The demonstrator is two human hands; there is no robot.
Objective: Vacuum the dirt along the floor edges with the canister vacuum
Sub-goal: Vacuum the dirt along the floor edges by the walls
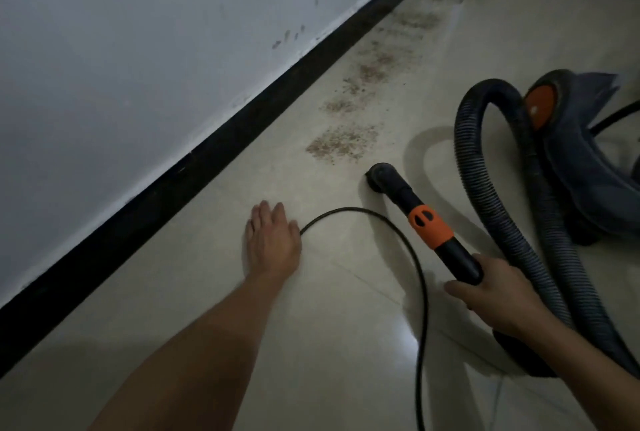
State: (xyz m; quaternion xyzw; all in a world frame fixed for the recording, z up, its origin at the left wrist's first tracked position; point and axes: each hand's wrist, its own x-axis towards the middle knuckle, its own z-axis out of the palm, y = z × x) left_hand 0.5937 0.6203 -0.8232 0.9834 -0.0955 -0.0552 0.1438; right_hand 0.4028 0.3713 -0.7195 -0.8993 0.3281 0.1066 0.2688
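My right hand (pixel 498 295) grips the black wand (pixel 460 257) of the vacuum, just behind its orange collar (pixel 431 227). The round black nozzle (pixel 381 176) sits on the pale tile floor, just short of the nearest brown dirt patch (pixel 341 145). More dirt patches (pixel 374 72) run up the floor beside the black skirting (pixel 214 157). My left hand (pixel 272 240) lies flat on the floor with fingers straight, its edge touching the black power cord (pixel 412 257). The dark blue canister (pixel 581 153) with an orange wheel stands at the right, its ribbed hose (pixel 498 195) looping down to my right hand.
A grey-white wall (pixel 138 49) with small scuff marks fills the upper left above the skirting. The cord arcs across the tiles between my arms and runs off the bottom edge. A second cable (pixel 613 117) leaves the canister to the right.
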